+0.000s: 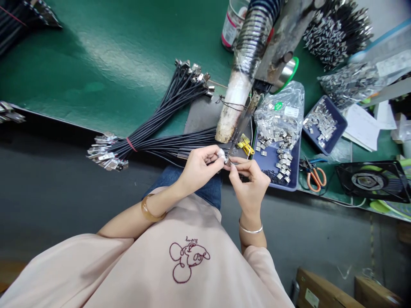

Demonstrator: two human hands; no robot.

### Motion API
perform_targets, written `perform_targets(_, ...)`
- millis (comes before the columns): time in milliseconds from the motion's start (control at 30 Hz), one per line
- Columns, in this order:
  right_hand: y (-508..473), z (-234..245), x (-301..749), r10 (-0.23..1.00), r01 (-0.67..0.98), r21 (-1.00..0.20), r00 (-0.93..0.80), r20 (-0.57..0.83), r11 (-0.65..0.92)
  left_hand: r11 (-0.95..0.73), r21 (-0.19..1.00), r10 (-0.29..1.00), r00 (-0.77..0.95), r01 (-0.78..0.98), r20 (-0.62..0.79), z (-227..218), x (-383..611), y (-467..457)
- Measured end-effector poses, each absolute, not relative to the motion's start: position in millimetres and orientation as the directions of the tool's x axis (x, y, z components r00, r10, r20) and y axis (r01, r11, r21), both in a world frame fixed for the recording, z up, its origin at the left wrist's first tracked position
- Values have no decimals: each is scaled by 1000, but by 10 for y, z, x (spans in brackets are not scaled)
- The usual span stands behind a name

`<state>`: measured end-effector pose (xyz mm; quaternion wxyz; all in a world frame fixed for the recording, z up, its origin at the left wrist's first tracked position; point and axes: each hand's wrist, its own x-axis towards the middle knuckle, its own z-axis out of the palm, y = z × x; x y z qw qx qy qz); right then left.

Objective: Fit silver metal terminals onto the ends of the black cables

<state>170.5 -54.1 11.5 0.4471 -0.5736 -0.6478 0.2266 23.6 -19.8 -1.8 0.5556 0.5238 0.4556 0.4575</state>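
My left hand (202, 167) pinches the end of a black cable, with something white at a fingertip. Fingertip to fingertip with it, my right hand (249, 179) is closed on a small metal connector piece (228, 162) at that cable end. Its exact shape is mostly covered by the fingers. Just above both hands comes down the tip of a metal soldering tool (236, 139), beside a dirty white fume nozzle (228, 119). Left of my hands lies a bundle of black cables (150, 124) with metal plugs, tied by a red band (131, 144).
A blue tray (293, 171) of metal connector shells and a plastic bag (282, 107) stands to the right. Past it are a smaller blue tray (342, 124), orange-handled pliers (316, 179) and a black fan (374, 180). A yellow clip (245, 144) lies near the nozzle.
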Motion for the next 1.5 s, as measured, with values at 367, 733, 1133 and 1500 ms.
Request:
perform_targets(367, -721, 285, 2030, 670, 688, -666, 351, 654, 290, -147, 978, 890, 450, 145, 67, -47, 104, -376)
perform_targets(733, -123, 19, 2623, 939, 951, -295, 17, 344, 91, -608, 584, 793, 378, 538, 478, -217, -7, -158)
perform_targets(1133, -499, 272, 2256, 854, 599, -793, 350, 384, 110, -583, 795, 731, 536, 170, 422, 35, -90, -269)
perform_targets(1500, -610, 0, 1737, 824, 601, -697, 110, 557, 391, 125, 984, 909, 413, -127, -62, -46, 65, -184)
